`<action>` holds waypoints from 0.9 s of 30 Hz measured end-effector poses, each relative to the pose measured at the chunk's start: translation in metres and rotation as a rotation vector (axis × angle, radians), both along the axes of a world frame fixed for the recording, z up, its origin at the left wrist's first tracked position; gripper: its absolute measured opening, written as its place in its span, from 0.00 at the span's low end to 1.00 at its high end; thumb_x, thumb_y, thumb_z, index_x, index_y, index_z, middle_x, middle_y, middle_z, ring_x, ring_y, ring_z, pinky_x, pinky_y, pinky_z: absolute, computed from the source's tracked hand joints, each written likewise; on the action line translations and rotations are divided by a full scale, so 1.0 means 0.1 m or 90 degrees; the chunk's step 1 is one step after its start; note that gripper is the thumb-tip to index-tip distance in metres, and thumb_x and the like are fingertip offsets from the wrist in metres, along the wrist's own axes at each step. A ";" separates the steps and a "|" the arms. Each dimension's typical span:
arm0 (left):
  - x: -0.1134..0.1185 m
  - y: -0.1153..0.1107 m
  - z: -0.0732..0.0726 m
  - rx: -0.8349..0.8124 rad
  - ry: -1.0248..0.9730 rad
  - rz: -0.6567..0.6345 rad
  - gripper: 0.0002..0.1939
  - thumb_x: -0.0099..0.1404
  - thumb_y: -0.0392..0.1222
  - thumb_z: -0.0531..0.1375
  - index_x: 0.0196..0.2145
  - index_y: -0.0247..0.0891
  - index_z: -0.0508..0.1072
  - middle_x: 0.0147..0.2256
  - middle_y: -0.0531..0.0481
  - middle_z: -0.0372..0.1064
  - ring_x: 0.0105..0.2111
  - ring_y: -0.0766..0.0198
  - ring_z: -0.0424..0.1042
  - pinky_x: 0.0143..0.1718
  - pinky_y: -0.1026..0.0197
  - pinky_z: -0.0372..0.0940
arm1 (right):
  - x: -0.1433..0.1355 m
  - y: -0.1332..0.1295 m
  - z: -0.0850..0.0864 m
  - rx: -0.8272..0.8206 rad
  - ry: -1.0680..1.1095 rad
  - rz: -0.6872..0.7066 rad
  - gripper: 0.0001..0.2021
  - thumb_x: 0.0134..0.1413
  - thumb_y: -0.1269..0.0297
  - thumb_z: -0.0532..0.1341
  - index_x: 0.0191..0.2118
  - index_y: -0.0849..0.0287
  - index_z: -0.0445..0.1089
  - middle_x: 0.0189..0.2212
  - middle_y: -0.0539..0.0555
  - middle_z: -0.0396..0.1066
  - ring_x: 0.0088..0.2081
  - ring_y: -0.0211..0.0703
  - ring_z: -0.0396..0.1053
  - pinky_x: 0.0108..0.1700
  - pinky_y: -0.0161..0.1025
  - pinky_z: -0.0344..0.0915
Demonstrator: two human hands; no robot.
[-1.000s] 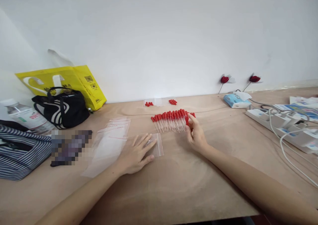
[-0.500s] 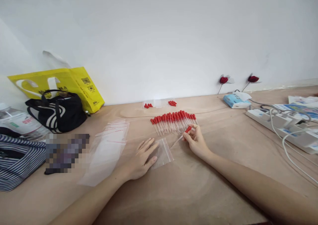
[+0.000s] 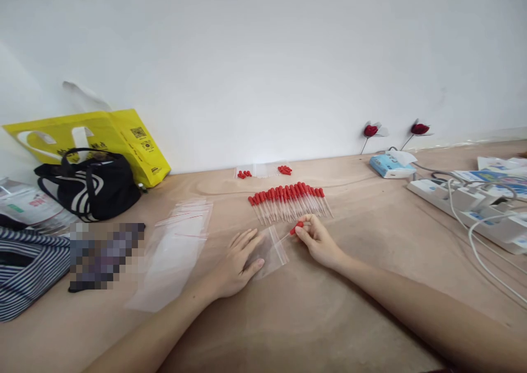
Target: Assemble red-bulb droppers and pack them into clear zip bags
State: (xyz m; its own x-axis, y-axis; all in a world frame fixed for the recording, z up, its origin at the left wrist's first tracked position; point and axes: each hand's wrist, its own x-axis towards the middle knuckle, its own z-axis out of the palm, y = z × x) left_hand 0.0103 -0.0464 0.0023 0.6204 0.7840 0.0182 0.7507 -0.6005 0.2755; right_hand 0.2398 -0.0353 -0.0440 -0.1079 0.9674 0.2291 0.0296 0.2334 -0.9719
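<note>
Lying between both hands (image 3: 239,263) (image 3: 318,242): clear bag (image 3: 272,254).

Table (image 3: 349,318) against wall (image 3: 263,76), droppers (image 3: 285,200) mid-table.
We log bag stack (image 3: 173,257) left, zip bag (image 3: 274,260) nearer us, cap clusters (image 3: 284,170) behind; far left, handbag (image 3: 107,189) before shopping bag (image 3: 142,148); right, tissue pack (image 3: 389,167), power strip (image 3: 500,241).

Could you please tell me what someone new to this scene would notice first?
Probably the fanned row of red-topped droppers in the middle of the table, with the right hand pinching another one at the mouth of a clear zip bag under the left hand. Next, the bright yellow bag at the far left, leaning behind a black pouch.
</note>
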 end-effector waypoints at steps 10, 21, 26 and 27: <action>0.16 0.06 -0.06 0.020 -0.097 -0.044 0.27 0.61 0.47 0.52 0.56 0.38 0.52 0.54 0.42 0.54 0.55 0.53 0.51 0.54 0.48 0.50 | -0.01 -0.07 0.16 0.097 -0.301 0.046 0.09 0.39 0.60 0.64 0.26 0.59 0.66 0.26 0.49 0.67 0.29 0.36 0.62 0.34 0.36 0.59; 0.05 0.30 0.15 -0.075 -0.196 0.089 0.19 0.55 0.45 0.57 0.44 0.40 0.61 0.31 0.53 0.62 0.26 0.65 0.64 0.29 0.63 0.61 | 0.06 0.09 0.01 -0.062 -0.124 0.079 0.12 0.34 0.60 0.66 0.25 0.60 0.66 0.20 0.47 0.64 0.23 0.32 0.60 0.28 0.32 0.59; -0.10 0.36 0.13 0.033 -0.045 0.102 0.20 0.56 0.50 0.56 0.46 0.42 0.64 0.43 0.47 0.60 0.42 0.56 0.63 0.42 0.55 0.59 | 0.04 0.16 0.03 -0.065 -0.156 0.060 0.11 0.34 0.60 0.65 0.26 0.59 0.67 0.21 0.47 0.66 0.24 0.33 0.61 0.30 0.33 0.59; -0.10 0.34 0.11 0.050 -0.023 0.092 0.21 0.56 0.51 0.56 0.46 0.43 0.64 0.46 0.46 0.59 0.45 0.53 0.61 0.45 0.51 0.57 | 0.03 0.17 0.04 -0.061 -0.165 0.057 0.10 0.35 0.61 0.65 0.27 0.59 0.67 0.21 0.47 0.66 0.24 0.32 0.61 0.30 0.33 0.59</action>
State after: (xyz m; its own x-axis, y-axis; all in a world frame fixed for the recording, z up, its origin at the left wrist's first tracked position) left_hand 0.0004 -0.0120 0.0130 0.4990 0.8604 0.1034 0.8213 -0.5077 0.2602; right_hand 0.2426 -0.0184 -0.0402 -0.2374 0.9672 0.0909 0.2627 0.1540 -0.9525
